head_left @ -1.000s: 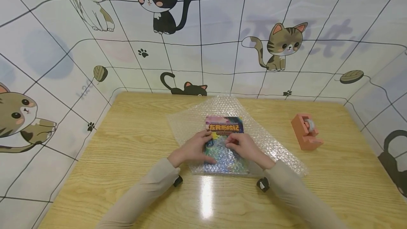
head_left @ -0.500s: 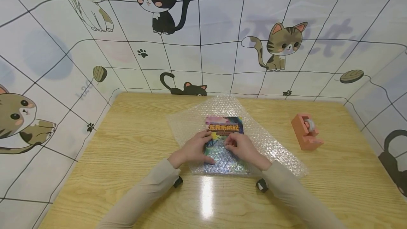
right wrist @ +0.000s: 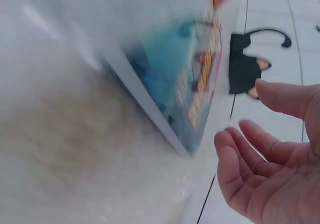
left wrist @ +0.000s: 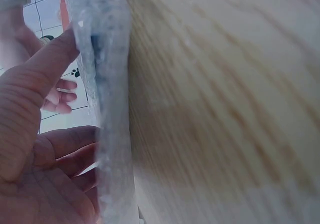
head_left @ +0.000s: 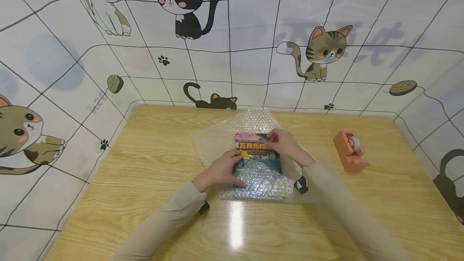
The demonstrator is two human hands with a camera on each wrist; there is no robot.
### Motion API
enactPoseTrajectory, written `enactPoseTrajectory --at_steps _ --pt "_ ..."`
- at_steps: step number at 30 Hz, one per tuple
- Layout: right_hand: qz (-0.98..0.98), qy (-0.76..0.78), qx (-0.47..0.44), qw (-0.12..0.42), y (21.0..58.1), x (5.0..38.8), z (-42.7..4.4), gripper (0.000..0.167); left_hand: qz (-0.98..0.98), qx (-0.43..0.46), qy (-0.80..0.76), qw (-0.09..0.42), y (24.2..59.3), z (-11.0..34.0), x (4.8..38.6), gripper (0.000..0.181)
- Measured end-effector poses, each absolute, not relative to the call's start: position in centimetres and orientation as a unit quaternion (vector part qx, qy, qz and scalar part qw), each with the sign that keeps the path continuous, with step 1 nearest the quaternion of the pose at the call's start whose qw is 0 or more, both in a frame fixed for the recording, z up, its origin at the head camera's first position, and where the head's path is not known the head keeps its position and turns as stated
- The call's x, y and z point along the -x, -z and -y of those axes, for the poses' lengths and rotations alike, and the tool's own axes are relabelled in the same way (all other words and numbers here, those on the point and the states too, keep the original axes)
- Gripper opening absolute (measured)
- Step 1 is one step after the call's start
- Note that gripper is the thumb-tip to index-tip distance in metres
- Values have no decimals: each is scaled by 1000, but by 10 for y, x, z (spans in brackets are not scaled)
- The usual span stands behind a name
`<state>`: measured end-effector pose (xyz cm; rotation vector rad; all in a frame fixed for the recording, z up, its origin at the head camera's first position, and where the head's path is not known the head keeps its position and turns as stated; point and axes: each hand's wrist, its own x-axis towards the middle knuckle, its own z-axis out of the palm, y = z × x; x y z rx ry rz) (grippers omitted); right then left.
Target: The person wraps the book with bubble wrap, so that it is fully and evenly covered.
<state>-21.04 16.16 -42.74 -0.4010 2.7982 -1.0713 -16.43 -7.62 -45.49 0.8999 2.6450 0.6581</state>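
Note:
A colourful book (head_left: 259, 156) with yellow title lettering lies on a sheet of bubble wrap (head_left: 253, 120). A fold of the wrap covers its lower part, while the upper cover shows bare. My left hand (head_left: 222, 168) rests on the book's left side, thumb and fingers spread over wrap and cover. From the left wrist view, its thumb touches the wrapped edge (left wrist: 112, 108). Over the book's top right corner is my right hand (head_left: 284, 144). The right wrist view shows that hand's fingers (right wrist: 255, 151) bent loosely, thumb apart, with nothing between them.
An orange tape dispenser (head_left: 349, 152) with a roll of clear tape stands to the right on the wooden table (head_left: 156, 144). Behind the table hangs a white gridded backdrop (head_left: 250, 59) with cartoon cats. My right sleeve (head_left: 337, 200) hides the wrap's right part.
My right hand has moved from the middle of the book away toward its top right corner, uncovering more of the cover. The left hand has stayed in place.

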Motion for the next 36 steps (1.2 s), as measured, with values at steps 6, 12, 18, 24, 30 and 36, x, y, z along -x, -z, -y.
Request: enactPoseTrajectory --at_steps 6,12,18,24,30,36 --pt "-926 369 63 54 429 247 -170 43 -913 -310 -228 137 455 76 165 96" --pt "-927 373 22 39 435 272 -171 52 -915 -304 -224 140 455 76 165 96" --pt "-923 383 -17 39 437 278 -164 56 -917 -302 -220 142 456 76 166 98" --pt "-919 394 -32 15 438 281 -157 49 -919 -297 -213 144 457 75 166 99" --pt "-913 408 12 -18 436 274 -157 22 -919 -298 -214 142 458 75 166 99" --pt "-921 380 74 -33 429 259 -163 16 -919 -300 -214 138 458 76 166 99"
